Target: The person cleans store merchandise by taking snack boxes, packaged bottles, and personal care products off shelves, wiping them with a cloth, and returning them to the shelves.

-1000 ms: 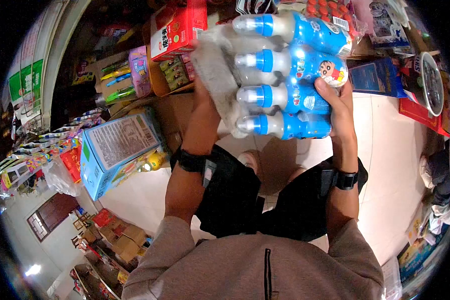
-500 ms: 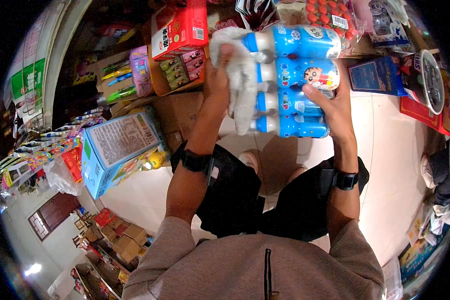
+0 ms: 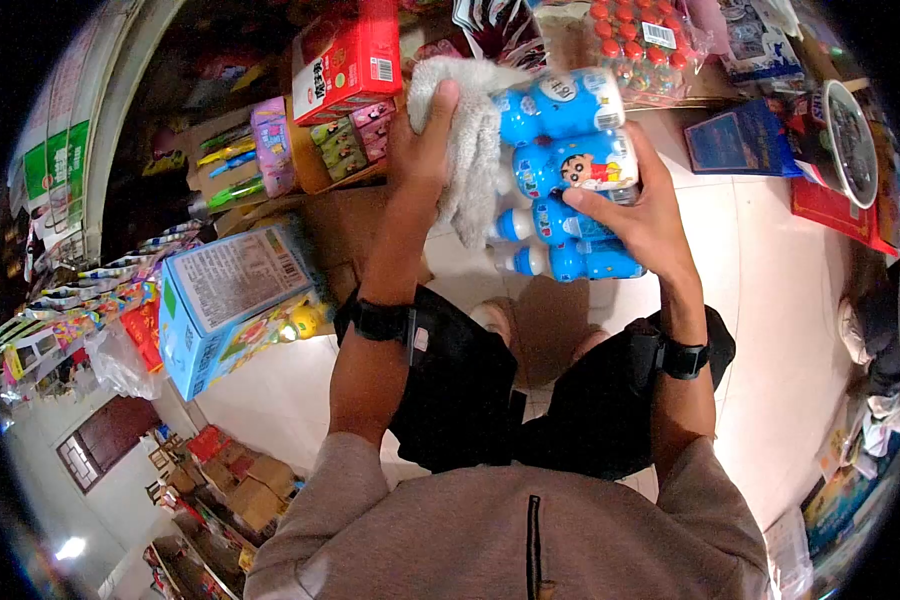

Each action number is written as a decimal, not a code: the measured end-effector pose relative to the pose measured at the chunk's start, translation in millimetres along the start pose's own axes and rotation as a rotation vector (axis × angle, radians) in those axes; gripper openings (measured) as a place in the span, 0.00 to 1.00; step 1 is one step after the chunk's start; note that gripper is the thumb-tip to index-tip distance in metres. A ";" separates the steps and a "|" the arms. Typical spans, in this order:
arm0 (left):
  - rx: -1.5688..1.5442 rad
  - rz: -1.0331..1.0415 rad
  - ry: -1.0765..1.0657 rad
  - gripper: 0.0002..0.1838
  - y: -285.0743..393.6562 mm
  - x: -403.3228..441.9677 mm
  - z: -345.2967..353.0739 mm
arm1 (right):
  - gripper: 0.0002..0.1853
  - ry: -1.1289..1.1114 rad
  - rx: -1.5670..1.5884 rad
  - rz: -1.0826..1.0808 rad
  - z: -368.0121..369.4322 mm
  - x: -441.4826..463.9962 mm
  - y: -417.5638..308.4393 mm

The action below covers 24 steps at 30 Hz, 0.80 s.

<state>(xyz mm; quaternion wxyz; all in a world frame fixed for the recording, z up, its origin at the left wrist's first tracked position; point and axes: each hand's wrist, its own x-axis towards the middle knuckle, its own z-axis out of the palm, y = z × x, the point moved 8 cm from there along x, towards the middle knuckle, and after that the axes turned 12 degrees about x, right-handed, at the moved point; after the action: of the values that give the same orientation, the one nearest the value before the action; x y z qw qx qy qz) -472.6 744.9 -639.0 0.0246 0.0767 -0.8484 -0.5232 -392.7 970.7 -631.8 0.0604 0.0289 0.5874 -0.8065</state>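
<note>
Holding a pack of blue bottles point(image 3: 568, 172) above the floor point(image 3: 775, 300), the right hand point(image 3: 654, 218) clamps it between thumb and fingers; the left hand point(image 3: 420, 150) grips a pale cloth point(image 3: 473, 135) at the capped ends. Nearby: red-capped items point(image 3: 630, 50) in clear wrap point(image 3: 692, 42); packets point(image 3: 372, 132) in a carton point(image 3: 344, 183).

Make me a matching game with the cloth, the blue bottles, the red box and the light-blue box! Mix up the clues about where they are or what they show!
Things
1. cloth
2. blue bottles
3. red box
4. light-blue box

Clues
A. reaches the picture's top edge
B. held in the right hand
C. shows a big pale panel of small print
D. held in the left hand

Right pairs: 1-D, 2-B, 3-A, 4-C
</note>
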 end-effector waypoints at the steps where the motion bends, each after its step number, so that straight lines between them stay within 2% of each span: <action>1: 0.004 0.002 0.012 0.28 -0.8 0.4 0.0 | 0.35 0.003 -0.002 0.000 -0.5 -1.0 -0.2; 4: 0.016 0.010 0.049 0.29 -6.4 3.5 -1.8 | 0.35 -0.001 -0.016 -0.035 0.2 -1.9 -5.0; 6: -0.211 -0.177 -0.142 0.28 -30.9 6.0 11.7 | 0.35 0.008 -0.011 -0.044 0.5 -3.4 -12.0; 7: -0.213 -0.175 -0.145 0.28 -36.8 9.8 12.1 | 0.35 0.011 -0.013 -0.046 -1.4 -3.3 -12.6; 9: -0.596 -0.345 -0.225 0.27 -45.9 8.6 24.1 | 0.36 -0.024 -0.050 -0.022 -1.6 -3.2 -11.0; 11: -0.506 -0.327 -0.166 0.26 -38.3 3.4 17.6 | 0.35 -0.031 -0.038 -0.021 -4.1 -2.5 -10.7; 13: -0.701 -0.417 -0.372 0.25 -42.8 1.5 36.2 | 0.35 -0.035 -0.030 -0.023 -7.3 -2.6 -11.5; 17: -0.705 -0.442 -0.379 0.24 -44.1 -1.6 36.6 | 0.35 -0.047 0.044 0.031 -11.1 -1.7 -5.4; 20: -0.621 -0.283 -0.315 0.22 -69.8 7.4 30.1 | 0.36 -0.062 0.076 0.055 -14.0 0.2 0.3; 24: -0.518 -0.242 -0.327 0.22 -68.9 6.9 30.7 | 0.35 -0.070 0.171 0.098 -13.8 -0.4 8.0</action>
<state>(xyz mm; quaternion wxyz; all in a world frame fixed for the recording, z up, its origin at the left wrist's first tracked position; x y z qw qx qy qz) -476.0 740.6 -714.5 -0.1557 0.0829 -0.6646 -0.7261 -391.6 981.5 -643.5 0.1174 0.0344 0.5118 -0.8504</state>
